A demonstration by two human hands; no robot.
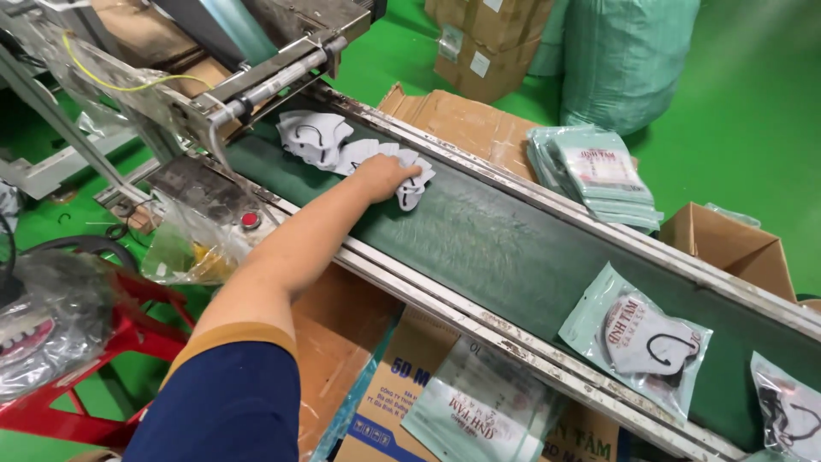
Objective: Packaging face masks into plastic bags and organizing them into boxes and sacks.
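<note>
Head view down a green conveyor belt running from upper left to lower right. Left hand stretched out at upper centre, palm down on a loose heap of white face masks; grip curled over the nearest masks, whether pinching cannot be told. Right hand out of frame. Heap lying just below the machine outlet at upper left. Bagged masks resting on the belt at lower right, a stack of filled bags beyond the far rail.

Risks, as judged: ear loops snagging and dragging extra masks; masks slipping over the rail onto cardboard; sleeve or fingers catching near the outlet.
</note>
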